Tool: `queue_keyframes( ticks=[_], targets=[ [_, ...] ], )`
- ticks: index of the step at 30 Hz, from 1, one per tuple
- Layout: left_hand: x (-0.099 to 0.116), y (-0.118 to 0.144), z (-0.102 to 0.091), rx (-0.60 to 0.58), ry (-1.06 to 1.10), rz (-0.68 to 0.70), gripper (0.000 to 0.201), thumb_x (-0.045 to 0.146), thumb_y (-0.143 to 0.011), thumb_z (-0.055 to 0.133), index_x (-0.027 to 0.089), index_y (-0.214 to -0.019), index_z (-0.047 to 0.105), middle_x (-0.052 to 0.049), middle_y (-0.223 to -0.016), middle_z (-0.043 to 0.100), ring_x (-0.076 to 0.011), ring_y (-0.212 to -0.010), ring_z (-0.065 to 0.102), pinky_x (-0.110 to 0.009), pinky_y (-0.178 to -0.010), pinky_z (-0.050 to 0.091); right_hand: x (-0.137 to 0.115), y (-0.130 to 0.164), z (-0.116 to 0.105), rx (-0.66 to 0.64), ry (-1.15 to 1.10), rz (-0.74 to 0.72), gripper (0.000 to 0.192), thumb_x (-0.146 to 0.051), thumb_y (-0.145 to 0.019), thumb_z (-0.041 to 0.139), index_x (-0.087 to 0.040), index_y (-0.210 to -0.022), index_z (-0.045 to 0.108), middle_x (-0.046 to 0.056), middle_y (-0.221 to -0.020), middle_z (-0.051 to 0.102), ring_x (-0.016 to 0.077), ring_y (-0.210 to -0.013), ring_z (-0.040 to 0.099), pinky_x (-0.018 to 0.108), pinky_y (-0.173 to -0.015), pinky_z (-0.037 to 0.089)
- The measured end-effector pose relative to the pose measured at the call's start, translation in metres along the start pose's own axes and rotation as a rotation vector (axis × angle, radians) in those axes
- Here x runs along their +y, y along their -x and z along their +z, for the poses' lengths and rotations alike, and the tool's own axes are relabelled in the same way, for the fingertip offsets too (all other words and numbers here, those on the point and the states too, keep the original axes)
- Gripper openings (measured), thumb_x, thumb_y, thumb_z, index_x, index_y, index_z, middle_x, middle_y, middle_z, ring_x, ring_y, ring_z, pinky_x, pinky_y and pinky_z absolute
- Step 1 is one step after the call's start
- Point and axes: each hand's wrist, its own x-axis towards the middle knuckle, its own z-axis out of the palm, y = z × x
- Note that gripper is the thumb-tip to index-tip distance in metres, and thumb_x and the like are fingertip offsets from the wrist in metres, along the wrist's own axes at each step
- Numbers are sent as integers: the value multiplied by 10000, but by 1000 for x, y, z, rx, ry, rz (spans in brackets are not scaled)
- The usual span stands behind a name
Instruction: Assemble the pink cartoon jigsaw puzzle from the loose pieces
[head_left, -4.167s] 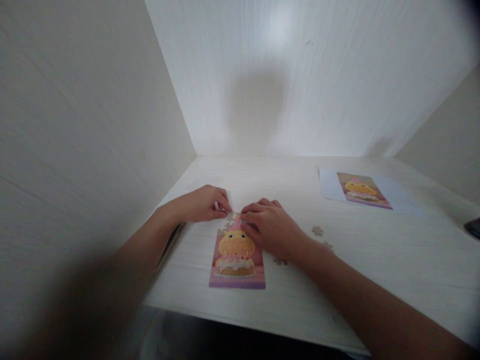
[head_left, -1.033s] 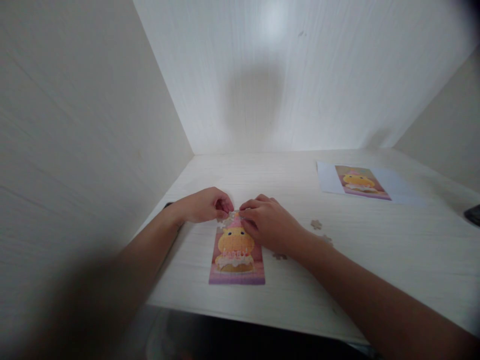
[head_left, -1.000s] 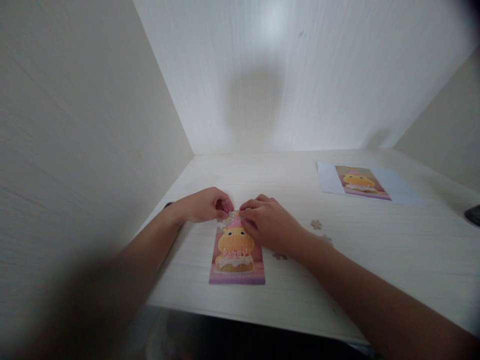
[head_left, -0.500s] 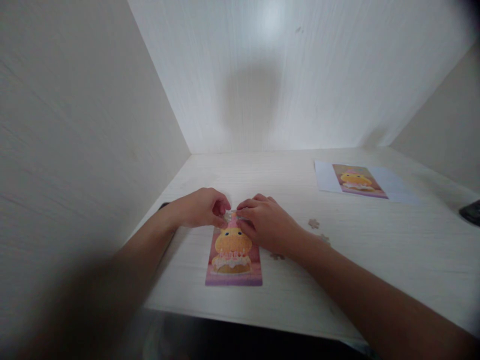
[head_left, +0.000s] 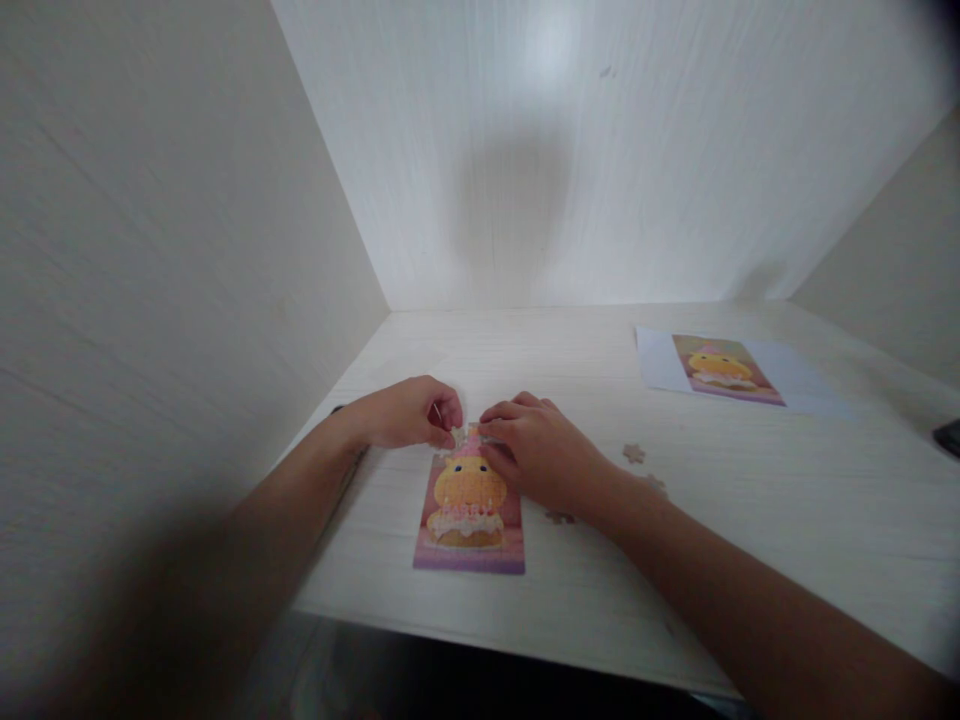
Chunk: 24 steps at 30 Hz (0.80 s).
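A nearly whole jigsaw puzzle point(head_left: 469, 510) lies flat on the table, showing a yellow character in a pink party hat above a cake. At its upper left corner, my left hand point(head_left: 420, 412) pinches a small pale puzzle piece point(head_left: 457, 436) between thumb and fingertips. My right hand point(head_left: 536, 445) bends over the upper right part of the puzzle, thumb and index finger on it by the hat, and hides that corner. Loose pieces lie right of it: one puzzle piece point(head_left: 559, 518) beside the puzzle, another piece point(head_left: 634, 453) beyond my right wrist, and one partly behind my forearm.
A white sheet point(head_left: 658, 365) with a printed picture point(head_left: 724, 370) of the same character lies at the back right. A black object point(head_left: 949, 437) sits at the right edge. Dark edges of something show beneath my left forearm. Pale panels stand left, behind and right.
My left hand has drawn slightly away from the hat, and the piece in its fingertips shows more clearly. My right hand stays on the puzzle. The whole view has shifted a little.
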Motion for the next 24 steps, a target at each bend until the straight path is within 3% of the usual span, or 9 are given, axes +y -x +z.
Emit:
queue_keyframes(
  ticks=[12,19,24],
  targets=[
    [-7,-6,0,64,128,90,281,353,-758,672,147,-932,594,-1,-754,628,-99,-664,546,-228,-594,402,1,1,0,11,-3,-6,264,-282,-933,489,-172,-979,725,79,-1069,714,217,-990,566,371,-952,378],
    [-8,-9,3,88,130,70,280,357,-764,664,137,-932,623,-18,-746,650,-112,-670,563,-238,-600,410,2,1,-1,9,-20,-17,244,-276,-929,496,-180,-920,720,65,-1097,708,220,-1021,560,370,-958,376],
    [-3,-9,2,123,39,54,276,336,-758,661,134,-947,672,-34,-767,680,-124,-697,589,-248,-636,435,0,1,-2,21,37,-34,261,-296,-952,475,-198,-997,712,70,-1090,697,226,-1001,553,378,-921,388]
  ],
)
